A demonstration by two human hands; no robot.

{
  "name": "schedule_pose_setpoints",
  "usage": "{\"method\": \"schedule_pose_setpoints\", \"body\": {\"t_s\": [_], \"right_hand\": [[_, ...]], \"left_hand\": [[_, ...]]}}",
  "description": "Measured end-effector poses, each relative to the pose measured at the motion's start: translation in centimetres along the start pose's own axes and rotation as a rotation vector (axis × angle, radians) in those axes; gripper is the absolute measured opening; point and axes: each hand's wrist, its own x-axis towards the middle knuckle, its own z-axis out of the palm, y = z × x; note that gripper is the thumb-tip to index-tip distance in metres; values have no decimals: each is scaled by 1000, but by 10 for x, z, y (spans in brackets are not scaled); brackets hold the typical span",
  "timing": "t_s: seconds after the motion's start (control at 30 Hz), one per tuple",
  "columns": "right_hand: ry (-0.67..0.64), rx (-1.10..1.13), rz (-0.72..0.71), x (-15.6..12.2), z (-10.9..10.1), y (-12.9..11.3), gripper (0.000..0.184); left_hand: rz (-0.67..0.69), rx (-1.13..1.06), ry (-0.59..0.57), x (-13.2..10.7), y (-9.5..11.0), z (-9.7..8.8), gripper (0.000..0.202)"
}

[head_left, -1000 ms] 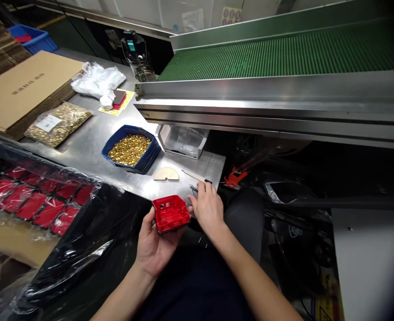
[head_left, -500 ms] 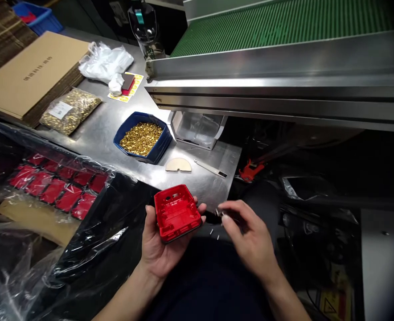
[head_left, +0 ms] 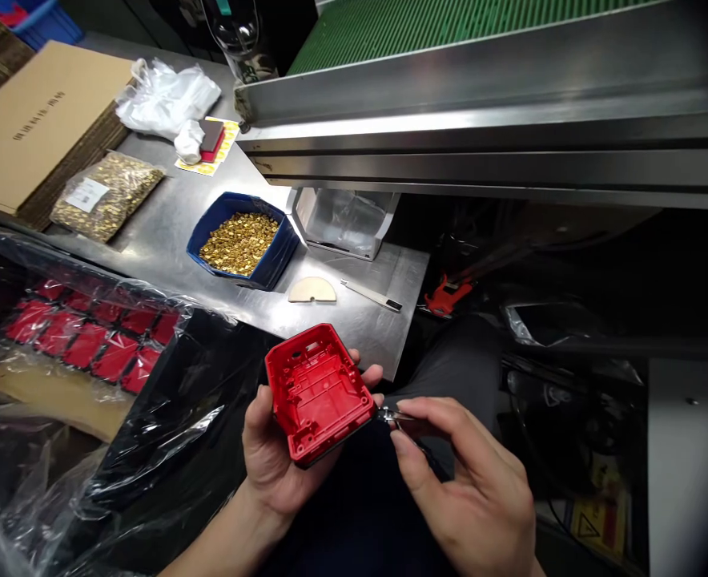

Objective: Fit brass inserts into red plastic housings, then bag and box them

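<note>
1. In the head view, the left hand (head_left: 282, 469) is cradling the red housing (head_left: 323, 385) from below, partly closed around it: the thumb is lying along its left side and fingertips are showing past its right edge.
2. The red housing is tilting in front of the person's body, just off the near edge of the metal table (head_left: 372, 340), its hollow, ribbed inside facing up.
3. The right hand (head_left: 474, 481) is gripping a small tool (head_left: 390, 414) between thumb and forefinger, nearly closed; its other fingers are curling behind. The tool's metal tip is pointing at the housing's lower right corner; whether the two are touching, I cannot tell.
4. On the table, a pale half-disc (head_left: 312, 290) is lying beside a slim white-handled tool (head_left: 371, 296). Behind them, a blue bin (head_left: 279, 260) is holding gold-coloured pieces (head_left: 239, 243), and a pale tray (head_left: 345, 250) is standing just beside it.
5. Farther left, a clear bag of gold-coloured pieces (head_left: 122, 196) is lying near stacked cardboard (head_left: 42, 120).
6. At lower left, red parts (head_left: 86, 340) are sitting in rows under clear plastic.
</note>
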Motion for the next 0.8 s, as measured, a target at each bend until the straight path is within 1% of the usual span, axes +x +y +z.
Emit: {"method": "schedule_pose_setpoints", "body": {"t_s": [0.13,0.4,0.53,0.7,0.8], "right_hand": [[-19,-37,-25,-1,-1,1,33],[32,-186,-110,1,0,-6,32],[45,-206,-123,2,1,-7,32],[43,-207,-102,1,2,-6,31],[45,-198,-97,0,2,-6,32]], "left_hand": [[19,15,22,1,0,0,67],[49,23,78,3,0,6,66],[53,15,70,2,0,6,65],[61,19,42,1,-1,5,66],[67,27,52,0,-1,4,68]]}}
